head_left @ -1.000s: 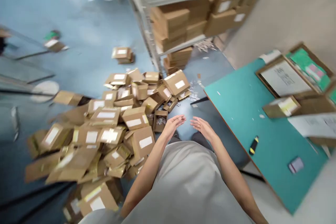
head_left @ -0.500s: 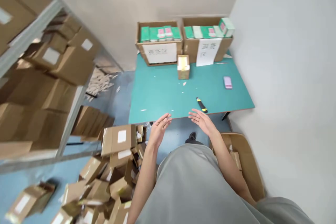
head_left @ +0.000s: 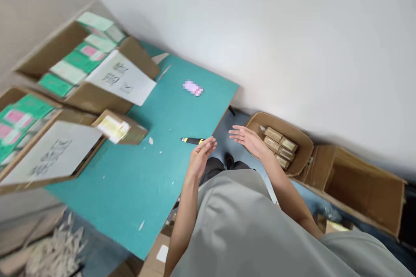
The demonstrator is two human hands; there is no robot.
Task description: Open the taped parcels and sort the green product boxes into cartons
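Note:
My left hand [head_left: 200,156] is raised at the edge of the green table [head_left: 130,199], fingers stretched and nothing held. Just beyond its fingertips lies a black and yellow utility knife [head_left: 192,140], partly covered by the hand. My right hand [head_left: 247,139] hovers past the table's edge, fingers extended, holding nothing. A gap separates the two hands, palms turned toward each other. A small cardboard box [head_left: 125,129] with a yellowish label stands on the table, close against the larger cartons.
Two open cartons, one with a paper sign [head_left: 121,78], the other with another sign [head_left: 53,153], hold green and white boxes. A blurred pinkish item [head_left: 193,88] lies on the table. Right, a brown bin [head_left: 307,145] contains small boxes [head_left: 286,153], beside an open carton [head_left: 367,194].
My view has turned to the right, so the table and cartons have shifted left. The bin and open carton on the right have come into fuller view. Both hands keep their open pose.

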